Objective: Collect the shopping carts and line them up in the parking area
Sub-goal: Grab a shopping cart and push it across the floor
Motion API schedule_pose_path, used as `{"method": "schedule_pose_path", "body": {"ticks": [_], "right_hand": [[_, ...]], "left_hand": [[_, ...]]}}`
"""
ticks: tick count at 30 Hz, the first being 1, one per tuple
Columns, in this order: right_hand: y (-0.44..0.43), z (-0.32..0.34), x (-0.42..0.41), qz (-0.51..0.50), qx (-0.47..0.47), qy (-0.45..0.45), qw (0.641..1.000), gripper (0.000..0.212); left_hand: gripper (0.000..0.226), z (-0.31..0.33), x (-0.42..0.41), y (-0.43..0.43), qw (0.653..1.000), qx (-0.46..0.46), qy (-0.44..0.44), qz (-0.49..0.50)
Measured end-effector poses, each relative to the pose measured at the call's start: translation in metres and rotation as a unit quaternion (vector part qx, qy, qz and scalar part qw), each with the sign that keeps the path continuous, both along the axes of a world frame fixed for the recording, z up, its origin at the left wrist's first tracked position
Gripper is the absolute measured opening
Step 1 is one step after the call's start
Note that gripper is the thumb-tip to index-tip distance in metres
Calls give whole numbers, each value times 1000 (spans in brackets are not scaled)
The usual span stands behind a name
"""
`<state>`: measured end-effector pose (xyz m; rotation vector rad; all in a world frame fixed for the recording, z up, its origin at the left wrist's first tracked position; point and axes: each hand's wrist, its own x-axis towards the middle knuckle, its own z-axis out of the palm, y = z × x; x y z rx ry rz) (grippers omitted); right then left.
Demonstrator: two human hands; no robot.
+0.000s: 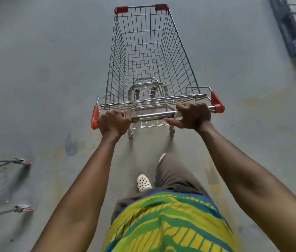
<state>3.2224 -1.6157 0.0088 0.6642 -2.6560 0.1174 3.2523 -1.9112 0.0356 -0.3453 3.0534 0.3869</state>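
An empty wire shopping cart (149, 57) with red corner caps stands straight ahead of me on the grey floor. Its chrome handle bar (154, 115) runs across the middle of the view. My left hand (113, 121) grips the bar near its left red end cap. My right hand (191, 115) grips the bar near the right red cap, thumb underneath. Both arms are stretched out in front of me. The front end of a second cart (3, 186), blurred, shows at the left edge with two of its wheels.
A dark blue metal rack or pallet frame (292, 28) stands at the top right. Grey concrete floor (39, 79) with faded yellow marks spreads all around. My leg and a white perforated shoe (143, 182) are below the cart's handle.
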Motion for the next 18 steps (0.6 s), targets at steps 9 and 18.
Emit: {"method": "schedule_pose_path", "body": {"ticks": [9, 18], "right_hand": [[-16, -5, -222, -23, -14, 23, 999, 68], [-8, 4, -428, -5, -4, 5, 1000, 69]], "left_hand": [[64, -21, -234, -18, 997, -18, 77, -5], [67, -3, -436, -8, 999, 16, 43, -13]]}}
